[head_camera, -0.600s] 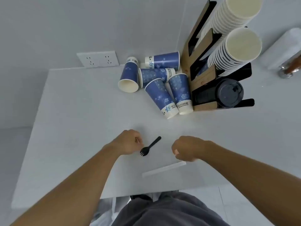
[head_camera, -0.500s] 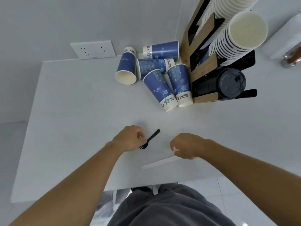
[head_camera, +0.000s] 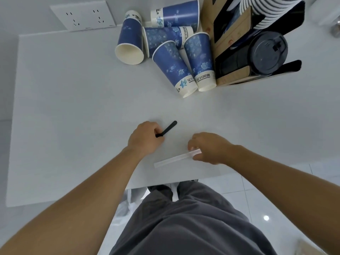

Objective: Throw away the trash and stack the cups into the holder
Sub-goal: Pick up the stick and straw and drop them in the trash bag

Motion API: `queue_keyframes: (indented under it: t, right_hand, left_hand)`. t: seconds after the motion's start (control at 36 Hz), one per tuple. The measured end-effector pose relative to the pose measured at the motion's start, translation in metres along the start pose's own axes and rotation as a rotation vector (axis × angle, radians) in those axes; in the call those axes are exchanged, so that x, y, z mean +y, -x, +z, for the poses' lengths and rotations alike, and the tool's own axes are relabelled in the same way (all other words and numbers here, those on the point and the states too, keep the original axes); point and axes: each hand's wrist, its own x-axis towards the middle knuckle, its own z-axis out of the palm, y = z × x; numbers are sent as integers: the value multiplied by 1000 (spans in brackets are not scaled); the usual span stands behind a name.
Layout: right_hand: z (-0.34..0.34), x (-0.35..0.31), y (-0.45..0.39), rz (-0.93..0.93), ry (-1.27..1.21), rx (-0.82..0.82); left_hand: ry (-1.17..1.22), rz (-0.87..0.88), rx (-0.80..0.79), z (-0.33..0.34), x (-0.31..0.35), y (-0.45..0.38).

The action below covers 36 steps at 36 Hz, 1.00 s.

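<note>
Left hand (head_camera: 145,138) grips the black fork (head_camera: 166,130), right hand (head_camera: 207,147) pinches the straw wrapper (head_camera: 176,159), mid-frame on the tabletop (head_camera: 73,107), likely gathering trash first.

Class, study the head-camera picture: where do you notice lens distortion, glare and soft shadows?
Head view: wide-angle lens bows the table edges and stretches the forearms; a small glare spot shines on the floor tiles; lighting is even, with faint shadows beside the blue cups.

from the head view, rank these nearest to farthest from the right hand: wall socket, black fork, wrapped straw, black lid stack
From the right hand:
1. Wrapped straw, pinched at its right end.
2. Black fork, to the left, held by the left hand.
3. Black lid stack, in the holder, far right.
4. Wall socket, far left corner.
</note>
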Motion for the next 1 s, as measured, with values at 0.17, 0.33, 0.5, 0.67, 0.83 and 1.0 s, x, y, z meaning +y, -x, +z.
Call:
queue_keyframes:
  t: [0.17,0.33,0.5,0.67,0.83,1.0]
  right_hand:
    - [6,5,0,-1,-17,-1]
    - [8,4,0,17,-31,-38]
    - [8,4,3,14,-52,-71]
    - [6,11,18,-15,-125,-28]
    - [6,26,30,-52,-168,-32]
    - [10,32,28,-75,-191,-77]
  left_hand:
    - [51,-46,8,2,4,-1]
    - [83,-86,26,4,2,2]
    - [153,-109,33,4,0,5]
    - [231,-129,74,1,2,21]
    - [330,-223,158,6,2,53]
    - [438,-299,222,11,-9,93]
